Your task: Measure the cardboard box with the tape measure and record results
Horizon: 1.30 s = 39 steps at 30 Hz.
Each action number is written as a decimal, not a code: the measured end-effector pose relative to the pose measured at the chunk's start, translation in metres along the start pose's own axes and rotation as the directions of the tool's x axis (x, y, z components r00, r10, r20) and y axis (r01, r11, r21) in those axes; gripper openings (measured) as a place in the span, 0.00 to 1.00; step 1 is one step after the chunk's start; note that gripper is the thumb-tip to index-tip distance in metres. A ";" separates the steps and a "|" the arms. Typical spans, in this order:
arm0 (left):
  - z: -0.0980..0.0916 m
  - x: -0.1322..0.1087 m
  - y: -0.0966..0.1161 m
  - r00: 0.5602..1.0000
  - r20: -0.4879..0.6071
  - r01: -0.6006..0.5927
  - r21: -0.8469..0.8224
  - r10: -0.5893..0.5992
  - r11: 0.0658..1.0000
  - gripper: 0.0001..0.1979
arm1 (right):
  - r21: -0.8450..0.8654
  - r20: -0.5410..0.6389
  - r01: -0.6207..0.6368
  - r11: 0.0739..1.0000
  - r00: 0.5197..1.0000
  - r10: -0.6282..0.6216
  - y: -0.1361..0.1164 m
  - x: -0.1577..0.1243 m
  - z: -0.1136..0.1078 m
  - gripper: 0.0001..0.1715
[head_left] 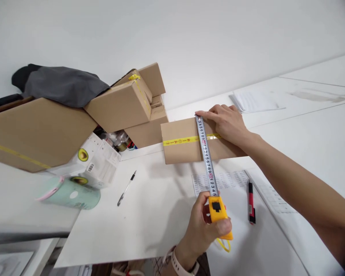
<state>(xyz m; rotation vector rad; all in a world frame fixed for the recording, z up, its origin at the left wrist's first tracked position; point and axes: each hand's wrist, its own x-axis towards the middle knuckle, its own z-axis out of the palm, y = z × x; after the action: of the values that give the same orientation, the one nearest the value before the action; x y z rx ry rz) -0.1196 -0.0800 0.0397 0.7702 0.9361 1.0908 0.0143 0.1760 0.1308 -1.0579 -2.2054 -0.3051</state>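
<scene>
My left hand (202, 226) is closed around the yellow case of a tape measure (218, 216). Its metal blade (205, 153) is pulled out across the top of a cardboard box (179, 151) sealed with yellow printed tape. At the far edge of that box, my right hand (225, 120) pinches the blade's end between fingers, with the other fingers resting over the box. The underside of the box and part of its right end are hidden by my right hand and forearm.
Stacked cardboard boxes (120, 109) with a grey cloth (63, 84) stand at the left. A white avocado-print box (94, 161) and mint-green container (71, 193) sit nearby. A pen (126, 188), a red-black marker (251, 203), printed sheets (228, 180) and papers (255, 101) lie on the white table (149, 230).
</scene>
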 end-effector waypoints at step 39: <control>-0.015 0.001 -0.029 0.999 0.020 -0.049 0.000 0.049 0.999 0.37 | -0.086 0.012 -0.064 0.994 0.998 0.065 -0.011 -0.003 -0.001 0.25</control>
<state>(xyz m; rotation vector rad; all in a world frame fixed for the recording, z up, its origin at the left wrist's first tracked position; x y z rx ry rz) -0.1219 -0.0864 0.0079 0.8067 0.9050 1.1241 0.0081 0.1669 0.1303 -1.1785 -2.1828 -0.3670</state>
